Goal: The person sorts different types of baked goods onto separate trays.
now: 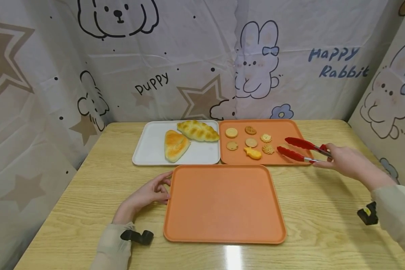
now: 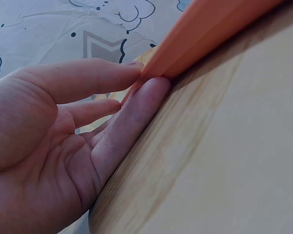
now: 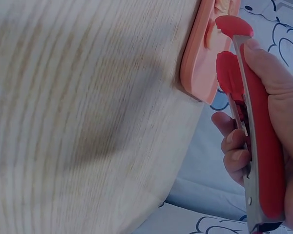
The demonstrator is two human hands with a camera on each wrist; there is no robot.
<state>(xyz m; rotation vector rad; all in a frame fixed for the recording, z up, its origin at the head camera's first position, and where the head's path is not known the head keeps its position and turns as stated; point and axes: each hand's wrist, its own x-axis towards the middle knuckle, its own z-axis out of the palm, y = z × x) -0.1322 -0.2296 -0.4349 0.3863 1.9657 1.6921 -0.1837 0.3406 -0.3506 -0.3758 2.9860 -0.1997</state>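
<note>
My left hand (image 1: 150, 192) is at the left edge of the front orange tray (image 1: 224, 204), thumb and fingers bent at its rim. In the left wrist view, fingertips of the left hand (image 2: 78, 122) meet the rim of the tray (image 2: 210, 34) close over the tabletop. My right hand (image 1: 345, 159) grips red-tipped metal tongs (image 1: 298, 144), their two arms spread apart. The tips hang over the right end of the back orange tray (image 1: 287, 127), with nothing between them. Several cookies (image 1: 251, 142) lie on that tray; the nearest to the tips is a swirl cookie (image 1: 268, 149).
A white tray (image 1: 148, 150) at the back left holds a triangular bread (image 1: 175, 146) and a long braided bread (image 1: 198, 130). It stands against the back orange tray. A printed cloth (image 1: 189, 48) hangs behind the wooden table (image 1: 98, 180).
</note>
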